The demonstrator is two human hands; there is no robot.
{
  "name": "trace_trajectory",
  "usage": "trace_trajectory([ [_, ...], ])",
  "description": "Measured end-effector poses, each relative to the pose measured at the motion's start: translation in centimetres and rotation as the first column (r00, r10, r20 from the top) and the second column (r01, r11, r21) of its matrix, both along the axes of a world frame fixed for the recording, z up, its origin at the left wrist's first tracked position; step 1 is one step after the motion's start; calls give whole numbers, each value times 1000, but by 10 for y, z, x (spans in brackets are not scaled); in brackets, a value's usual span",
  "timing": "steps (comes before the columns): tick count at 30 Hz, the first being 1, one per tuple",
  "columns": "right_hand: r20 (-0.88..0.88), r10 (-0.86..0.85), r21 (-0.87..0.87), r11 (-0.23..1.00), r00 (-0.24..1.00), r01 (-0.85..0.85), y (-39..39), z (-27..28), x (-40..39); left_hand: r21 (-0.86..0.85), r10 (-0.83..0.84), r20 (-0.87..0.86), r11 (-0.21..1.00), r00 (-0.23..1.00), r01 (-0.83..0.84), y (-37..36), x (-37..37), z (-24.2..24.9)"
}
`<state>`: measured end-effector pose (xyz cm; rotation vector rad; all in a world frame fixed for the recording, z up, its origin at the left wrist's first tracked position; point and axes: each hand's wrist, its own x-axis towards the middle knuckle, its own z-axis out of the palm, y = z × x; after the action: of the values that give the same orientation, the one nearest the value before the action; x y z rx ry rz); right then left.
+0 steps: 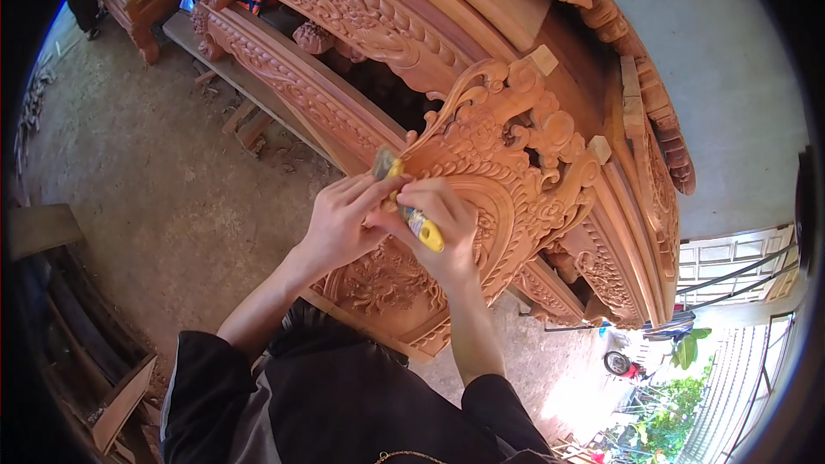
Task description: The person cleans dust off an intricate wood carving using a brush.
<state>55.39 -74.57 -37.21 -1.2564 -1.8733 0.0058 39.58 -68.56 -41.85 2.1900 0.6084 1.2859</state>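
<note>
Both of my hands meet over a carved wooden panel (533, 198). Between them is a small paintbrush with a yellow handle (432, 236), its greyish bristle end (384, 161) pointing up and to the left. My left hand (344, 219) is closed, with its fingers pinching the brush near the bristle end. Fingers of my right hand (443, 228) are wrapped round the middle of the brush, and the handle end sticks out beside them. The panel beneath has scrolls, leaves and an oval border in relief. My hands cover part of its middle.
Large carved wooden furniture (369, 21) stands behind the panel. Small wooden blocks (599, 149) sit at the panel's far edge. Wood scraps (249, 125) lie on the concrete floor (155, 163). Dark curved pieces (82, 326) lie at the lower left. A motorbike wheel (616, 363) shows outside.
</note>
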Motion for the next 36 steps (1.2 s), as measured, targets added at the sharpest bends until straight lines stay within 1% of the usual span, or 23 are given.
trace_trajectory([
  [3,11,26,66,997,1000,-26,-5,0,3,16,8,-54,1000,998,-7,7,2,-3],
  [4,19,79,80,994,997,-80,-3,-2,16,16,7,-54,1000,998,-6,10,4,-3],
  [6,75,-85,92,993,994,78,-4,11,43,-86,89,167,993,982,-75,19,8,-2],
  [8,179,-403,149,913,897,381,-3,19,77,-65,88,183,995,979,-77,32,7,5],
  [9,223,-537,193,842,814,503,0,20,93,-44,90,200,996,976,-83,38,5,7],
  [10,258,-658,243,753,707,612,3,18,109,-84,48,172,996,984,-34,43,4,6],
  [11,256,-662,245,750,705,615,6,11,124,-81,44,172,996,984,-30,48,1,4],
  [13,311,-808,203,571,501,795,11,-5,147,-198,-181,46,962,982,187,56,-2,-1],
  [14,309,-808,202,572,502,795,12,-7,147,-198,-181,45,962,983,186,56,-2,-4],
  [16,413,-817,241,525,403,816,15,-13,147,-242,-313,-9,922,950,302,55,-2,-10],
  [17,414,-815,234,524,404,819,15,-13,146,-248,-315,-13,920,949,303,55,-4,-11],
  [20,402,-818,235,526,411,817,15,-12,145,-270,-431,-17,871,902,411,56,-8,-12],
  [22,405,-818,251,529,408,811,15,-12,146,-479,-453,233,716,860,507,55,-9,-10],
  [23,402,-821,250,524,405,814,15,-12,146,-480,-457,230,715,859,509,51,-7,-11],
  [25,400,-819,251,529,411,810,15,-11,145,-719,-156,278,620,948,313,42,-3,-14],
  [26,398,-822,248,524,408,815,15,-10,143,-720,-162,273,619,948,313,43,-1,-15],
  [27,393,-821,243,526,413,815,15,-8,141,-440,-13,84,897,996,48,47,2,-16],
  [28,389,-821,238,528,419,815,14,-8,140,-44,201,-32,978,979,-202,49,4,-16],
  [29,386,-823,235,524,416,819,14,-8,141,-42,195,-36,980,980,-197,52,4,-15],
  [31,396,-824,246,521,406,817,14,-9,142,133,218,-108,970,970,-203,57,3,-11],
  [32,392,-826,245,517,404,820,13,-8,142,136,215,-110,970,970,-199,59,2,-11],
  [34,388,-826,239,519,409,821,14,-8,141,298,221,-164,940,962,-165,64,-1,-13],
  [36,383,-831,247,513,404,822,14,-9,142,310,217,-183,938,959,-153,67,-1,-15],
])
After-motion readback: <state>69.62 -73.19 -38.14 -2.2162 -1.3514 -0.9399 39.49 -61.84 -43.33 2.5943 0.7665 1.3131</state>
